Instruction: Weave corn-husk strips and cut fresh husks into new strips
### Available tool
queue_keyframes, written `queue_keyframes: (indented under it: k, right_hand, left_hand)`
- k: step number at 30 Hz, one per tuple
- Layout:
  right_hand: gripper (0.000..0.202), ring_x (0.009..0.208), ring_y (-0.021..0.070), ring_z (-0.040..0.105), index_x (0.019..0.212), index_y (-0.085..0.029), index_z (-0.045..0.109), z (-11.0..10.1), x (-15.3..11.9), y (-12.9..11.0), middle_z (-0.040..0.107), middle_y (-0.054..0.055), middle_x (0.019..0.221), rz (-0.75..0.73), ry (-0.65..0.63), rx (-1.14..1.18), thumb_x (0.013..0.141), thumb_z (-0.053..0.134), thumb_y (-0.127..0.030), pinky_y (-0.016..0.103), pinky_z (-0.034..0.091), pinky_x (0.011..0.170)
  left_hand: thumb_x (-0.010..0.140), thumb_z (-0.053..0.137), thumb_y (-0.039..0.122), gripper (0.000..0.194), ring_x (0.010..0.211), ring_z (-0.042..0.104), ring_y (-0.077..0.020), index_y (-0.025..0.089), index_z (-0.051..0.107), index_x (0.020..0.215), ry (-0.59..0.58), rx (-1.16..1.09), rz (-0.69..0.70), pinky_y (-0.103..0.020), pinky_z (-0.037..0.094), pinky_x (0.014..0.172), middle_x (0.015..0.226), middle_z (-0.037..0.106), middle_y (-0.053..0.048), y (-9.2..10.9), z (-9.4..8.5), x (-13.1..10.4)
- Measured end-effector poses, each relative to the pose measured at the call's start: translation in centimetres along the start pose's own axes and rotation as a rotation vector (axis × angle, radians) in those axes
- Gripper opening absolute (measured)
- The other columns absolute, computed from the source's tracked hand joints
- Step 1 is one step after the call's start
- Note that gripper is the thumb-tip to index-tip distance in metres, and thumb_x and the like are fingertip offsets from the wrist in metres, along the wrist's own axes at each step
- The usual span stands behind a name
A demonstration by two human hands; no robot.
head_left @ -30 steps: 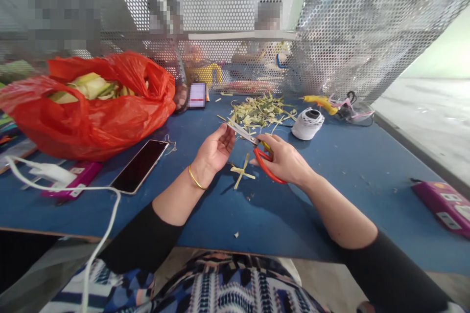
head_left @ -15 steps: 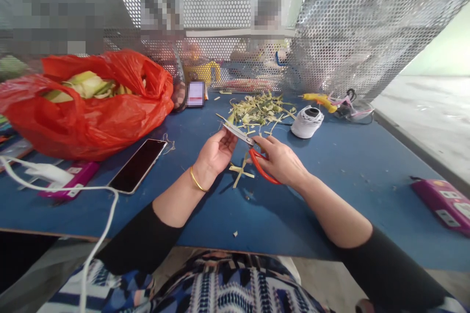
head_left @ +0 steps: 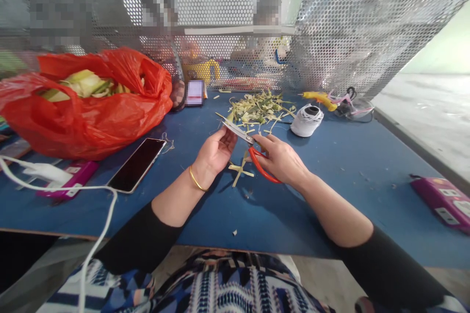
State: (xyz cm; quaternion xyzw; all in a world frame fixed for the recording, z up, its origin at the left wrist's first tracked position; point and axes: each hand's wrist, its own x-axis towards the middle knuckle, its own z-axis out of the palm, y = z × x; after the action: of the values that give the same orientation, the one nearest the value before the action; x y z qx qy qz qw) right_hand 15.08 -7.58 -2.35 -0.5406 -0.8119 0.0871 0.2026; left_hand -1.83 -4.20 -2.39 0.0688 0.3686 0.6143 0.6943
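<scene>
My right hand (head_left: 281,159) grips red-handled scissors (head_left: 257,156) whose blades point up and left over the blue table (head_left: 205,205). My left hand (head_left: 216,149) is cupped just left of the blades, fingertips by the blade tips; whether it pinches a thin leaf strip is too small to tell. A small cross of pale leaf strips (head_left: 240,170) lies on the table between and below both hands. A heap of yellow-green leaf trimmings (head_left: 259,107) sits just beyond the scissors.
A red plastic bag (head_left: 88,102) full of leaves stands at the left, with a black phone (head_left: 137,164), a white charger cable (head_left: 73,188) and a pink case (head_left: 75,176) near it. A white thread spool (head_left: 307,120), yellow glue gun (head_left: 319,100) and a purple box (head_left: 442,203) lie right. Perforated metal screens (head_left: 367,24) wall the back.
Both hands and the scissors have shifted slightly up and left towards the trimmings pile. The leaf cross stays on the table.
</scene>
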Motion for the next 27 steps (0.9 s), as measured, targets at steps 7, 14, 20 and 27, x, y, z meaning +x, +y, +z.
queue_keyframes:
  k: [7, 14, 20, 27]
  right_hand:
    - [0.028, 0.067, 0.0159, 0.051, 0.110, -0.021, 0.066, -0.3, 0.1, 0.1, 0.056, 0.002, 0.081, 0.003, -0.005, 0.012, 0.091, 0.063, -0.042, 0.026, 0.034, 0.062]
    - [0.021, 0.068, 0.0157, 0.053, 0.093, -0.021, 0.066, -0.4, 0.3, 0.0, 0.061, 0.001, 0.076, 0.039, 0.007, 0.038, 0.091, 0.062, -0.041, 0.025, 0.034, 0.062]
    - [0.030, 0.082, 0.0226, 0.066, 0.107, -0.021, 0.069, -1.5, 0.5, 1.2, 0.073, 0.008, 0.093, 0.212, -0.073, -0.266, 0.094, 0.055, -0.045, 0.028, 0.034, 0.060]
    - [0.036, 0.102, 0.0277, 0.069, 0.124, -0.017, 0.065, -2.2, 0.5, 1.5, 0.072, 0.015, 0.115, 0.159, -0.372, -0.497, 0.093, 0.051, -0.030, 0.029, 0.042, 0.068]
  left_hand:
    - [0.096, 0.053, 0.009, 0.022, 0.062, 0.066, -0.0099, 0.015, 0.075, 0.095, -0.017, -0.021, -0.036, -0.021, 0.055, 0.072, 0.067, 0.071, -0.001, 0.0, -0.1, 0.1]
    - [0.096, 0.055, 0.011, 0.019, 0.062, 0.066, -0.0091, 0.013, 0.071, 0.085, -0.039, -0.028, -0.058, -0.020, 0.055, 0.070, 0.068, 0.070, -0.001, 0.4, 0.1, -0.1]
    - [0.090, 0.063, 0.010, 0.019, 0.059, 0.064, -0.0075, 0.014, 0.067, 0.073, -0.028, 0.111, 0.062, -0.019, 0.051, 0.062, 0.065, 0.068, 0.000, 0.9, -0.1, -0.4]
    - [0.074, 0.077, 0.019, 0.006, 0.065, 0.065, -0.0095, 0.014, 0.074, 0.075, -0.102, 0.368, 0.239, -0.020, 0.050, 0.065, 0.071, 0.073, -0.003, 0.7, -0.6, -0.7]
